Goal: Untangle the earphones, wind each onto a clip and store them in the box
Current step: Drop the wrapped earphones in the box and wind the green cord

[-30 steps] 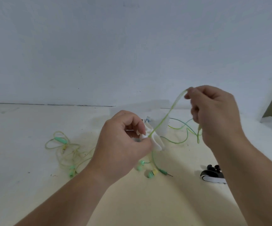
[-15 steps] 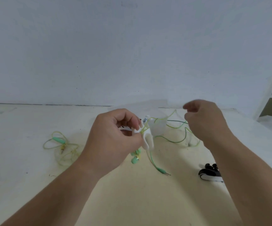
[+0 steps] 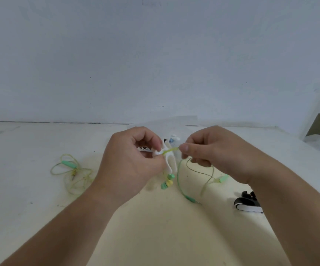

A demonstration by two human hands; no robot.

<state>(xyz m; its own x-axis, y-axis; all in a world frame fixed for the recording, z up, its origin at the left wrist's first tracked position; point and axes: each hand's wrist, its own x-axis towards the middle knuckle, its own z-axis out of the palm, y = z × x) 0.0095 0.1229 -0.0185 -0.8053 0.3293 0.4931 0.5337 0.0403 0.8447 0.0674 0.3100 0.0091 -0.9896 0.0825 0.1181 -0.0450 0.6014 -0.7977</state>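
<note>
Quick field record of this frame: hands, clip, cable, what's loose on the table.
left hand: grips white clip
right hand: pinches green cable, drawn across the clip
earbuds: hang below the clip
plug: low end of cable, right of earbuds
second earphone: loose on table, left
black-and-white clip: on table, right, untouched

there are two hands, the left hand (image 3: 134, 164) and the right hand (image 3: 220, 150). there are two earphones, the held earphone (image 3: 178, 177) and the loose earphone (image 3: 69, 163). two clips show plainly, the white clip (image 3: 168, 162) and the black clip (image 3: 246, 203); more behind the hands are too hidden to count.
</note>
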